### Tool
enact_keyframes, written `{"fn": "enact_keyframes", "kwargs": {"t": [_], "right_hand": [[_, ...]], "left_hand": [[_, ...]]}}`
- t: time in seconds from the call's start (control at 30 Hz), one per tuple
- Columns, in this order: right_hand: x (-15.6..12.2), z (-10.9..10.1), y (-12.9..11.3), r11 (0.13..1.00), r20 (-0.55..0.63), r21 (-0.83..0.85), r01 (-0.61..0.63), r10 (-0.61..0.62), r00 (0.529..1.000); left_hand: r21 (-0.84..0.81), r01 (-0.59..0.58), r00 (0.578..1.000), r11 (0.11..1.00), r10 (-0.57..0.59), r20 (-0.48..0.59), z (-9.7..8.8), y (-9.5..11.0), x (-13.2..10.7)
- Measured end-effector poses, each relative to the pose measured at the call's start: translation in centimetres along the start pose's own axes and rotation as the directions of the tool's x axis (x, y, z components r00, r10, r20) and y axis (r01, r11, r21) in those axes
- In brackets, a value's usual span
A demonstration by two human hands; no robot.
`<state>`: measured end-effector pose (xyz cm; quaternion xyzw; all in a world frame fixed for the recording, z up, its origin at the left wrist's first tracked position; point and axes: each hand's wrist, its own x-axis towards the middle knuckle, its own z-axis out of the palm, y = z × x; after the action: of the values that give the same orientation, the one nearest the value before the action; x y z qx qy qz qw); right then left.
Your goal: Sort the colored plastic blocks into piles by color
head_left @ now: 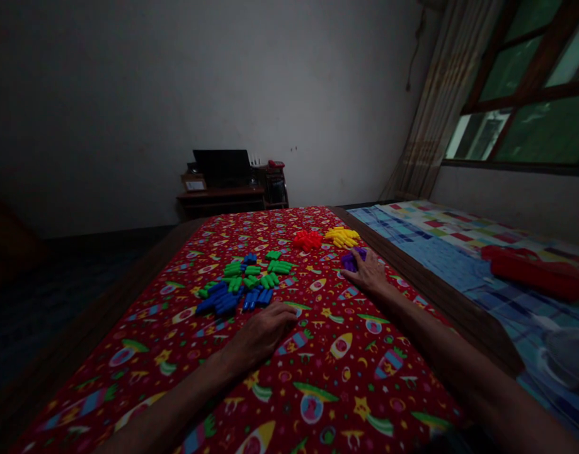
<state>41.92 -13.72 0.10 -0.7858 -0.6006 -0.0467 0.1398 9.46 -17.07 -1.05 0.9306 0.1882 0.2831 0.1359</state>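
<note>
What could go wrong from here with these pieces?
The purple pieces under the right hand lie near the edge of the red cloth and could get nudged over it. The blue pieces and green pieces lie close together and might get confused. The left hand could bump nearby blue ones.

The view is dim, brightest at the window.

I'm noting red rocket-print cloth: green pieces, blue pieces at eleven o'clock; red pieces, yellow pieces, purple pieces near one.
</note>
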Motion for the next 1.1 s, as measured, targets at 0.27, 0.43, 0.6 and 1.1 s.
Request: {"fn": "enact_keyframes", "kwargs": {"t": [0.27,0.43,0.6,1.1], "right_hand": [[0.9,0.8,1.4,1.000,-0.066,0.005,0.016,-0.016,0.998],[0.8,0.7,1.8,0.999,-0.095,-0.030,0.032,-0.035,0.995],[1.5,0.3,0.4,0.963,-0.172,-0.138,0.232,-0.254,0.952],[3.1,-0.7,3.0,0.958,-0.176,-0.016,0.286,-0.284,0.942]], "left_hand": [[-0.027,0.005,1.000,1.000,-0.005,-0.003,-0.2,0.2,0.0],[-0.033,-0.002,1.000,0.999,0.001,-0.007,-0.1,0.1,0.0],[-0.023,0.005,1.000,1.000,-0.006,-0.012,-0.2,0.2,0.1],[-0.034,0.041,0.999,0.999,-0.042,-0.014,-0.1,0.4,0.1]]}}
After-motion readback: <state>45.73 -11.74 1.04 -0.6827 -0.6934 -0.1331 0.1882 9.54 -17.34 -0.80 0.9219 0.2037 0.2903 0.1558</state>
